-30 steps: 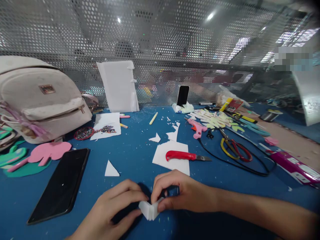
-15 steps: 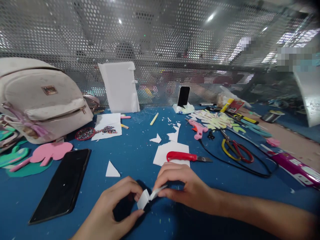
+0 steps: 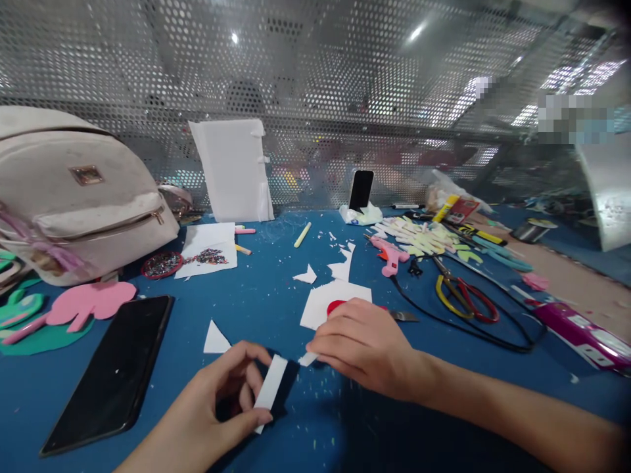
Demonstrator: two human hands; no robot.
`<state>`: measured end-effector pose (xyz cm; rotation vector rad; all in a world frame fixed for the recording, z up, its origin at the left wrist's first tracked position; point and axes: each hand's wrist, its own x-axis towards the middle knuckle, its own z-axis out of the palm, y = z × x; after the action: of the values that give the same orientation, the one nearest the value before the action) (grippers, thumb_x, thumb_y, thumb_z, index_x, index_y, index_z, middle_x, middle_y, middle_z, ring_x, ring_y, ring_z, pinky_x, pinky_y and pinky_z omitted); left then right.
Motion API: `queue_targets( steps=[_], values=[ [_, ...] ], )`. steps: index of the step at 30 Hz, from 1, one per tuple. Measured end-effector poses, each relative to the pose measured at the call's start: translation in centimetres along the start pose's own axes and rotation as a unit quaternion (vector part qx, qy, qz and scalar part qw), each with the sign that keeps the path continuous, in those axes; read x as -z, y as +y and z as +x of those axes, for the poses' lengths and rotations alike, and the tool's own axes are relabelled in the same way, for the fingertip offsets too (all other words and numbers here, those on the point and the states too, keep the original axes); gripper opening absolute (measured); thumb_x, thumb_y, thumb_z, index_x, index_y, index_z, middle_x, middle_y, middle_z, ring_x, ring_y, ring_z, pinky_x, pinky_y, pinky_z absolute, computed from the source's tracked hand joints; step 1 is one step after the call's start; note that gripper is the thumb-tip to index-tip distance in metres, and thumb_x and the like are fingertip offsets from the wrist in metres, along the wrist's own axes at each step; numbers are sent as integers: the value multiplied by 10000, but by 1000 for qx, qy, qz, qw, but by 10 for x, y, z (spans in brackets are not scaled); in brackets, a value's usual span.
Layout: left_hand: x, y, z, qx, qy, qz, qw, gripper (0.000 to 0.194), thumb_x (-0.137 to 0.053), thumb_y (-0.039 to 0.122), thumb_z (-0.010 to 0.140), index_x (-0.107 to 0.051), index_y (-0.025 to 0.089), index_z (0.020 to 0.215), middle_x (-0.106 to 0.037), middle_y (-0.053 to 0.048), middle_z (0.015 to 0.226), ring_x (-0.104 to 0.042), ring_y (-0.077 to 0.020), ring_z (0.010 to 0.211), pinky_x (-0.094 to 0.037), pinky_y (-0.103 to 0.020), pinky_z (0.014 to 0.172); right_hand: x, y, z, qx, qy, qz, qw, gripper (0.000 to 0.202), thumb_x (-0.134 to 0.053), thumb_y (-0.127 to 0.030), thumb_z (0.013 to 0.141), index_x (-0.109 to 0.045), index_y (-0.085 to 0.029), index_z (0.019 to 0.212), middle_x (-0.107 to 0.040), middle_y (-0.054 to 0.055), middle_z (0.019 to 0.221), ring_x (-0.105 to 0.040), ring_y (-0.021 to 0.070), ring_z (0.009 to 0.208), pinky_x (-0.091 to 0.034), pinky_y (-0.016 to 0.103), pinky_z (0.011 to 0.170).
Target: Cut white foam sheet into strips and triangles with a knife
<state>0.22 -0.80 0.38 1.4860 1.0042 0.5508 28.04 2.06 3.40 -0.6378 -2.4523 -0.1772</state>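
Nearer the person than the red-handled, metal-bladed knife [image 3: 335,306], the left hand [image 3: 204,401] clamps a flat white rectangular strip [image 3: 272,383] between thumb and fingers. The right hand [image 3: 369,348], partly hiding the knife, pinches a small white piece [image 3: 308,359]. A flat white triangle [image 3: 215,338] lies left of the knife.

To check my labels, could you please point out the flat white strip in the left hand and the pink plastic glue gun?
Flat white strip [image 3: 272,382], head view: on its broad face.
Pink plastic glue gun [image 3: 395,253], head view: on its body.
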Motion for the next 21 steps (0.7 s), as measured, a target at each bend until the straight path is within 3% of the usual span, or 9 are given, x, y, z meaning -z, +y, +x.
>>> queue_targets(
  steps=[3,7,10,15,18,21],
  values=[
    [4,-10,0,-56,13,41,997,582,-652,245,865,-423,279,1399,-645,15,950,-617,-108,649,-496,-218,627,-9,-1,-5,-55,-121,131,982,309,-439,-372,1105,-707,-218,1121,-758,22,973,-660,160,849,-419,296,771],
    [11,-10,0,-108,35,207,972,447,-592,214,918,-508,346,1336,-690,31,998,-638,-113,707,-519,-195,659,-18,-9,-3,-97,-233,258,933,253,-534,-380,1073,-715,-237,1176,-759,11,1012,-658,157,874,-422,267,762],
    [16,-7,0,-143,29,271,951,349,-583,194,948,-579,351,1260,-710,40,1077,-667,-108,754,-542,-178,714,-23,-16,1,-111,-247,298,915,230,-630,-351,1026,-713,-209,1186,-766,24,1041,-639,169,905,-437,264,796],
    [19,-5,-3,-203,52,384,899,408,-659,234,941,-565,348,1322,-709,-6,1235,-720,-204,1071,-586,-263,904,-30,-14,-2,-70,-202,250,944,348,-689,-433,970,-661,-182,1210,-714,76,1180,-604,224,1061,-417,335,937],
    [19,-5,-6,-226,76,457,857,554,-754,230,858,-544,359,1354,-732,-12,1218,-745,-257,1036,-623,-330,860,-31,-10,-7,-99,-190,218,952,385,-718,-507,932,-664,-185,1135,-695,72,1120,-607,220,998,-418,340,913],
    [18,-6,-7,-236,80,472,846,636,-741,174,830,-506,365,1390,-743,-8,1191,-754,-262,1010,-634,-334,824,-30,-9,-7,-112,-211,193,952,309,-729,-484,930,-677,-205,1053,-688,45,1041,-602,202,931,-413,330,855]
  ],
)
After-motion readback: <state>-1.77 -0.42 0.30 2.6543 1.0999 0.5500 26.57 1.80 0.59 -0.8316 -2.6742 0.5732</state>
